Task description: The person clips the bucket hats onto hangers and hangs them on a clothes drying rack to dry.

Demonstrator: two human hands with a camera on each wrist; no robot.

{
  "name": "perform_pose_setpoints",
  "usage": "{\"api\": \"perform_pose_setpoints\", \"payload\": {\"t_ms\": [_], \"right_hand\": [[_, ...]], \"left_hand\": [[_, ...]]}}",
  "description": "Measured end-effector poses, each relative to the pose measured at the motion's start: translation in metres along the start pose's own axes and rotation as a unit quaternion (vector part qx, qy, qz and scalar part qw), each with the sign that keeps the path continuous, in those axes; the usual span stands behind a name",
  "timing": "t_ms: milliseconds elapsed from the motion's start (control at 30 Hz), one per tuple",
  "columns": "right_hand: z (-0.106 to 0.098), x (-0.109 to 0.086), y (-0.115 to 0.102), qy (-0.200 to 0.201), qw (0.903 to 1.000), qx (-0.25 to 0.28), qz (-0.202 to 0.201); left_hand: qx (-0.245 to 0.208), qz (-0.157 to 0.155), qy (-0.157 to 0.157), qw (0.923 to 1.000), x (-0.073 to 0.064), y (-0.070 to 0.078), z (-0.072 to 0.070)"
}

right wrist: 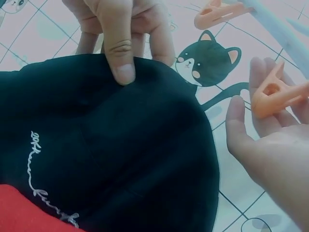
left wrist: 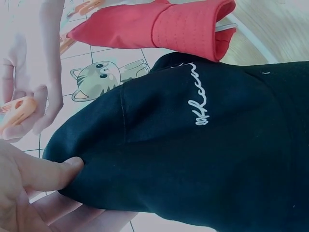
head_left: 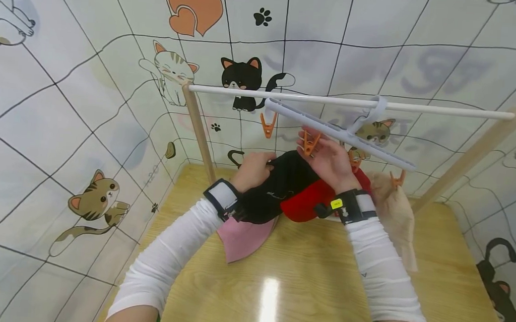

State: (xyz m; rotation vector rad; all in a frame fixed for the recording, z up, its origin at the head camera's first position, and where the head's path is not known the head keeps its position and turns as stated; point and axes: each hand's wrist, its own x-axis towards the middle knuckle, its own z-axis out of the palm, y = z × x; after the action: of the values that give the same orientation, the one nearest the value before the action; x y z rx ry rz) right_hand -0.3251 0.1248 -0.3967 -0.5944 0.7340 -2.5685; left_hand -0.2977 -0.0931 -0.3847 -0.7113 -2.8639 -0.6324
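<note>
My left hand [head_left: 253,171] pinches a black bucket hat [left wrist: 159,135] with white script between thumb and fingers at its crown. My right hand [head_left: 328,161] has its fingers behind an orange clothespin [right wrist: 277,94] that hangs from a pale clip hanger [head_left: 333,130]; the thumb is apart from the clothespin. Next to the black hat, a red bucket hat [left wrist: 188,29] hangs from another clothespin [head_left: 355,160], its brim partly overlapped by my right wrist in the head view. A pink hat brim [head_left: 243,238] shows below the black hat.
The tilted hanger hooks over a white rod [head_left: 263,94] on wooden posts [head_left: 200,131]. A beige cloth item [head_left: 394,217] hangs from the clothespin [head_left: 397,178] at the right end, and a free clothespin [head_left: 268,125] hangs at the left end. A wooden tabletop [head_left: 321,287] lies below, with cat-patterned walls around.
</note>
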Motion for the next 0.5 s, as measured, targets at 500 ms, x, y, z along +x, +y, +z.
{"api": "perform_pose_setpoints", "payload": {"t_ms": [500], "right_hand": [[-0.0028,0.0069,0.0035,-0.008,0.9968,0.078,-0.014]], "left_hand": [[-0.001,0.008,-0.001,1.0,0.0009,0.0059,0.0023]]}}
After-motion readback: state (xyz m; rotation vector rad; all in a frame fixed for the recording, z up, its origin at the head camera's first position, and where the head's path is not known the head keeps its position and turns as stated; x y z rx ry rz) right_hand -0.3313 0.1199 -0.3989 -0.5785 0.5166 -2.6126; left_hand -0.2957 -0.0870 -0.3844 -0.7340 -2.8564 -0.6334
